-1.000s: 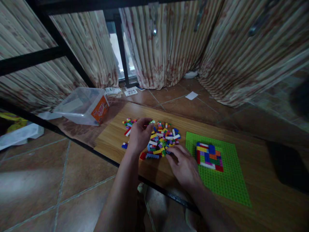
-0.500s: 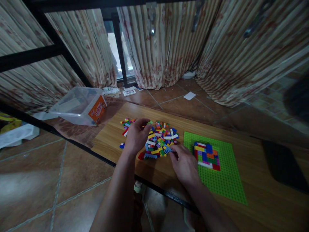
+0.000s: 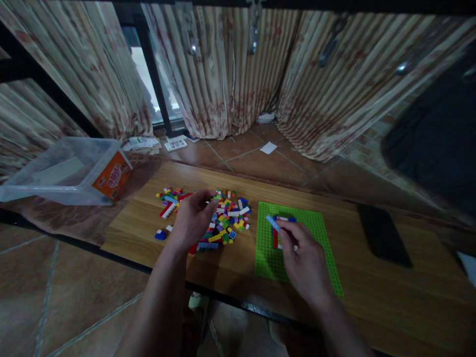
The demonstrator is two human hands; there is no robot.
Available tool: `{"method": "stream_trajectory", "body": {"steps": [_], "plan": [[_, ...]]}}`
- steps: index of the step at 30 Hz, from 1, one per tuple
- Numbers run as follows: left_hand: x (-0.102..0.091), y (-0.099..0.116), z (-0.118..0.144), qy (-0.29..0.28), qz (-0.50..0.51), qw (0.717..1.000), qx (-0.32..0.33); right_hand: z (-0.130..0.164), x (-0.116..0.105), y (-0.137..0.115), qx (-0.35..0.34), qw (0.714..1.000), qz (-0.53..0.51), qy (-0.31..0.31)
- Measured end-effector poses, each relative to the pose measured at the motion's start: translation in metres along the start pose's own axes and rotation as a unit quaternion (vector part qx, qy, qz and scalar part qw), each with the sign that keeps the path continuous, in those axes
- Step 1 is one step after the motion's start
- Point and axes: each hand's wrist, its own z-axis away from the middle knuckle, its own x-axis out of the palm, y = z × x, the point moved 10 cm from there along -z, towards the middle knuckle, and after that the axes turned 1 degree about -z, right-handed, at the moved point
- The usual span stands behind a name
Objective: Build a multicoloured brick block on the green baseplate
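Note:
My right hand (image 3: 303, 253) pinches a long light blue brick (image 3: 272, 222) above the green baseplate (image 3: 266, 258). Beneath that hand lies a flat build of coloured bricks (image 3: 275, 239), mostly covered by my fingers, with red, white and blue edges showing. My left hand (image 3: 195, 218) hovers at the loose brick pile (image 3: 226, 213), its fingers curled. A small light green brick (image 3: 215, 197) appears at its fingertips, partly hidden by the thumb.
A clear plastic box (image 3: 70, 191) with an orange label stands to the left of the wooden table (image 3: 230, 267). A dark flat object (image 3: 385, 233) lies right of the baseplate. Papers (image 3: 143, 144) are on the floor beyond, before the curtains (image 3: 208, 74).
My right hand has lifted away from the pile and moved right, over the baseplate, carrying the light blue brick. My left hand stays near the pile. The view has turned right.

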Motion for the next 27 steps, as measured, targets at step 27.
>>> {"method": "stream_trajectory", "body": {"steps": [27], "plan": [[0.120,0.024,0.039,-0.203,-0.133,0.968,0.063,0.013,-0.039,0.084,0.174,0.977,0.126,0.011]]}}
